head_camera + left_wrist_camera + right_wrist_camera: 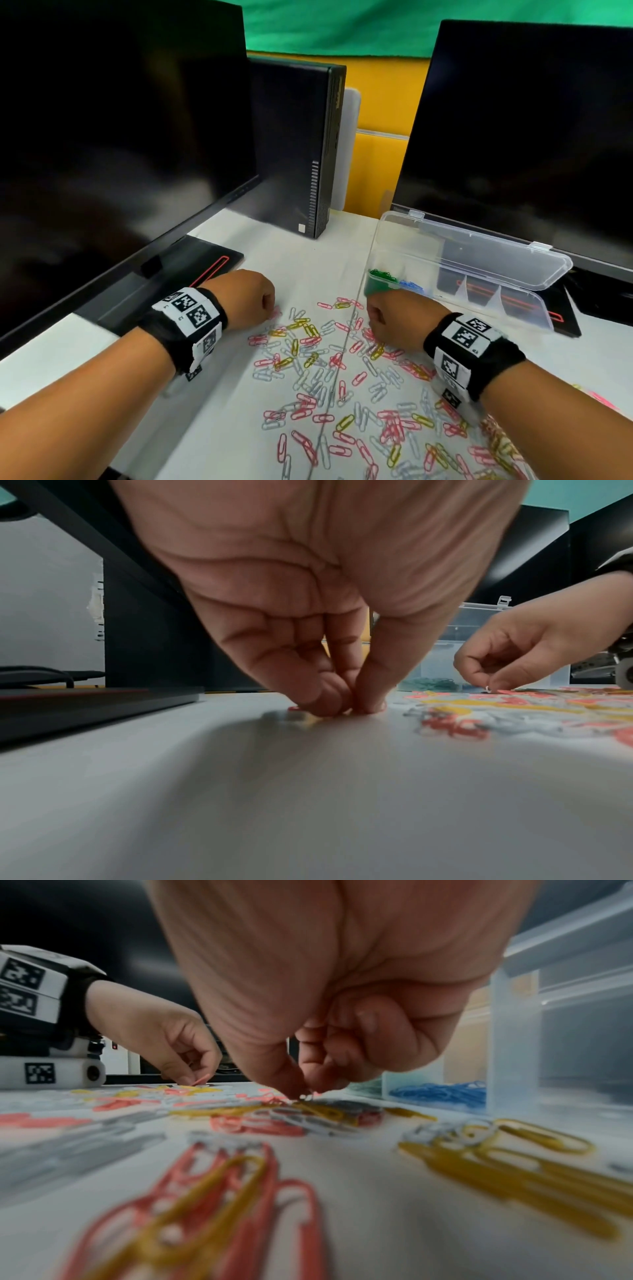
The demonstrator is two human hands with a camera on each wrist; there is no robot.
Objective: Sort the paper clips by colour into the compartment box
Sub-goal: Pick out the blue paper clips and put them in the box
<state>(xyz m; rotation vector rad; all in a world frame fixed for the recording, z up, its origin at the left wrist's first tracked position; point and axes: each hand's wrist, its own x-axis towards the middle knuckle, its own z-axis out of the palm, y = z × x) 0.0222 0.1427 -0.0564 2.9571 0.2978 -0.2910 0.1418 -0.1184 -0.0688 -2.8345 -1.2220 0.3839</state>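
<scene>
Pink clip pinched in left grip; box right.

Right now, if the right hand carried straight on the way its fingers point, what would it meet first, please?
The right hand points down, fingertips already at the loose paper clips; it would likely meet those clips, then the white table beneath.

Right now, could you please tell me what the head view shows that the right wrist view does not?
Only the head view shows the two dark monitors, the box's open lid and the green clips. Only the right wrist view shows the right hand's fingertips among the clips, up close. Both show the blue clips, the compartment box and the left hand.
</scene>
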